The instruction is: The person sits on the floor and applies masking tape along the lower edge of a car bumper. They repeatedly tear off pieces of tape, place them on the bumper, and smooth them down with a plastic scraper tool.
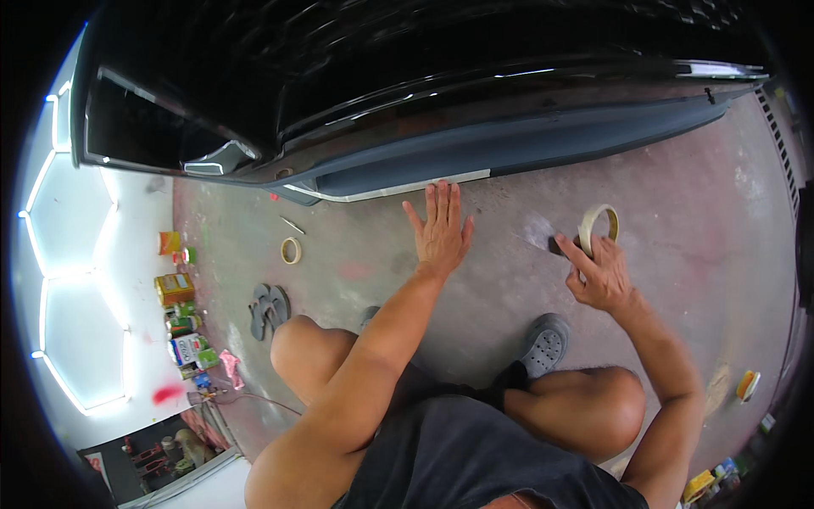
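Note:
A pale strip of masking tape [381, 192] runs along the lower edge of a dark grey car sill [543, 136]. My left hand [440, 233] has its fingers stretched out, the tips touching the edge near the strip's right part. To the right, over the floor, my right hand [604, 276] is closed on a roll of masking tape [587, 231], its index finger pointing forward. A small dark thing [555, 245] shows by that fingertip; I cannot tell what it is.
Another tape roll [291, 250] and a thin metal tool [292, 225] lie on the floor at left. Flip-flops [270, 310] rest beside my knee. Several cans [175, 289] line the left wall. A yellow object [748, 386] lies at far right. The black car body [381, 59] overhangs the sill.

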{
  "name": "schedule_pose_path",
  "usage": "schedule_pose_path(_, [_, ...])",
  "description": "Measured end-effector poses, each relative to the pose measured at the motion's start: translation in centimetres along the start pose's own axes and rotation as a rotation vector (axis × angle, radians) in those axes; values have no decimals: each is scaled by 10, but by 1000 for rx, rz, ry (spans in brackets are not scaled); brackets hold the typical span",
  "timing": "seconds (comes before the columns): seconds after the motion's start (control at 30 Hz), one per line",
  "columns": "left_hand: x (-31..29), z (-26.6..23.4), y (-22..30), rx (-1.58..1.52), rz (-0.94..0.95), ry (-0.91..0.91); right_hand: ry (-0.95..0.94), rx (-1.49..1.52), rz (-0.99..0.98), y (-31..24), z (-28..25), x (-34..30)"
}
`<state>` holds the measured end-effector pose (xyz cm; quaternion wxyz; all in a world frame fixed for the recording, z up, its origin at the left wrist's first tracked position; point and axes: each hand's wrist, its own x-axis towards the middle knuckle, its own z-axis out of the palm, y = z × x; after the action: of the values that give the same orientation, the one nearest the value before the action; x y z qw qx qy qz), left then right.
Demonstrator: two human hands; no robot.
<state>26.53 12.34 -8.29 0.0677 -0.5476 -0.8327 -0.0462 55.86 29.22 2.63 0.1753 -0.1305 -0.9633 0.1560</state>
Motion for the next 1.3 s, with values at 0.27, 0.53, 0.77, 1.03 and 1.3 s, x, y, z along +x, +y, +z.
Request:
schedule_pose_path(0.27, [-31,1,2,-293,-233,79,-51,-24,-63,-52,16,118])
schedule_pose_path(0.53, [-21,-28,-8,-303,-308,150,-108,-34,-12,-59,37,128])
schedule_pose_path(0.77, [-21,-29,-4,-277,-320,114,-123,-52,0,-61,42,135])
schedule_pose_path(1.03, [-19,-30,2,-289,-336,86,-153,-78,35,-62,46,141])
schedule_pose_path(1.3, [-16,-29,3,-342,-334,144,-205,-126,110,-53,37,138])
